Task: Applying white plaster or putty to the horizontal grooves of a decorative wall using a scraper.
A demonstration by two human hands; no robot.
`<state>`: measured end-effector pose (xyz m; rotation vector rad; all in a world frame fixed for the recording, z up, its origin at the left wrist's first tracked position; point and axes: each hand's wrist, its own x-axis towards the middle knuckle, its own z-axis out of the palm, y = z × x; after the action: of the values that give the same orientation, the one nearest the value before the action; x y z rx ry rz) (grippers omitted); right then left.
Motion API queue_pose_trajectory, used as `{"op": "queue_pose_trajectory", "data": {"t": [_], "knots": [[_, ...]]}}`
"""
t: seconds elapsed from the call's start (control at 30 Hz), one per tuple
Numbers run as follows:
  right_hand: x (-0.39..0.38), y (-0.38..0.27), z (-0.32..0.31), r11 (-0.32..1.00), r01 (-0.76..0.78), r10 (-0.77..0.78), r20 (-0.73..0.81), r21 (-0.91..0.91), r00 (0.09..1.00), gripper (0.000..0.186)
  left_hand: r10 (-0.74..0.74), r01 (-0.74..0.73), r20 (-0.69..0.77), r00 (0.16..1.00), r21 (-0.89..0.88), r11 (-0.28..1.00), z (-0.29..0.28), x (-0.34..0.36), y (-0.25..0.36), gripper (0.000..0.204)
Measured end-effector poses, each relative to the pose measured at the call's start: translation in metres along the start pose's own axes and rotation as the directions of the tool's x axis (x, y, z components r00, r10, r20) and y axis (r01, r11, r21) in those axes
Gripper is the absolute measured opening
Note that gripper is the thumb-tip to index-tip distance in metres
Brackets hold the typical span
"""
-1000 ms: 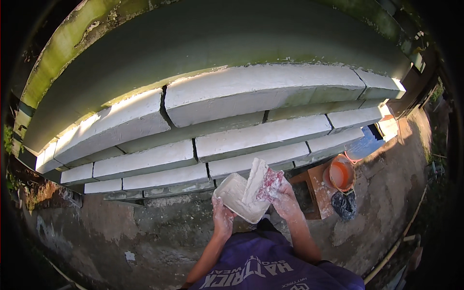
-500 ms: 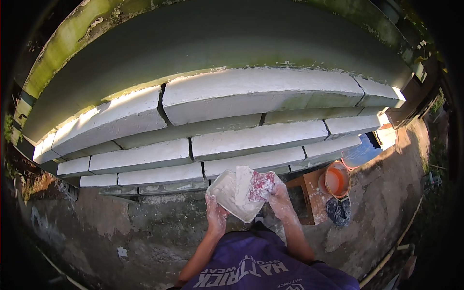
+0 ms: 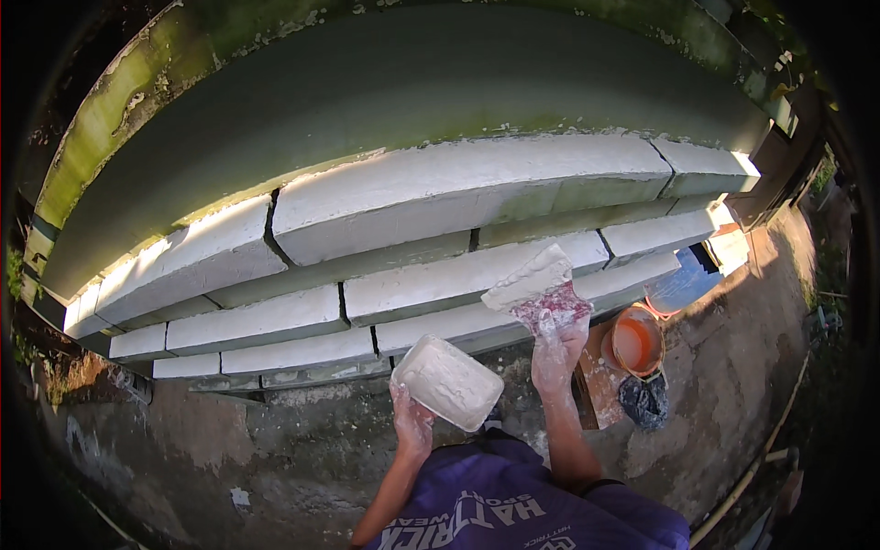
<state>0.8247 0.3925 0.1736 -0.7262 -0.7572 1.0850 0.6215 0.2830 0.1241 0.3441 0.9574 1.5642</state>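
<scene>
My left hand [image 3: 412, 423], dusted with white, is closed on the left edge of a shallow rectangular tub [image 3: 447, 383] filled with white plaster. To the right and higher up, my right hand [image 3: 557, 350] grips a red scraper [image 3: 555, 305], its fingers wrapped round the near part. A thick layer of wet plaster [image 3: 532, 277] covers the scraper's far edge. Scraper and tub are apart. Beyond both hands runs a stepped wall of pale blocks [image 3: 467, 183] with dark vertical joints; the scraper overlaps its lower courses in view.
At the right, an orange bucket [image 3: 634, 341] of cloudy liquid stands by a brown wooden box [image 3: 598, 390]. A black plastic bag [image 3: 644, 401] hangs against it. Behind is a blue container [image 3: 680, 282]. Stained concrete floor [image 3: 302, 449] lies below the wall.
My right hand has lifted the loaded scraper out of the tub and moved it right and away from me. The tub stays in my left hand, now tilted differently.
</scene>
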Motion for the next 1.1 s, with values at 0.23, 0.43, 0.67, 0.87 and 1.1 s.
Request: {"op": "queue_pose_trajectory", "data": {"t": [0.23, 0.43, 0.67, 0.87, 1.1], "knots": [[0.104, -0.024, 0.048, 0.03, 0.911, -0.857, 0.458, -0.411, 0.234, 0.035, 0.022, -0.022, 0.001, 1.0, 0.018, 1.0, -0.008, 0.003, -0.004, 0.052], [0.132, 0.017, 0.037, -0.189, 0.813, -0.726, 0.636, -0.551, 0.262, 0.046, 0.029, -0.028, -0.031, 0.999, 0.025, 0.999, -0.016, 0.001, 0.004, 0.052], [0.118, 0.05, 0.007, -0.156, 0.834, -0.79, 0.573, -0.53, 0.217, 0.038, 0.037, -0.036, -0.069, 0.997, 0.021, 0.999, -0.02, -0.001, 0.007, 0.051], [0.119, 0.003, 0.038, -0.259, 0.75, -0.829, 0.539, -0.608, 0.15, 0.034, 0.013, -0.011, -0.074, 0.997, 0.02, 1.0, -0.027, -0.003, 0.005, 0.05], [0.138, 0.024, 0.032, -0.246, 0.715, -0.726, 0.613, -0.655, 0.312, 0.035, -0.006, 0.007, -0.051, 0.999, 0.025, 1.0, -0.028, 0.0, 0.001, 0.051]]}}
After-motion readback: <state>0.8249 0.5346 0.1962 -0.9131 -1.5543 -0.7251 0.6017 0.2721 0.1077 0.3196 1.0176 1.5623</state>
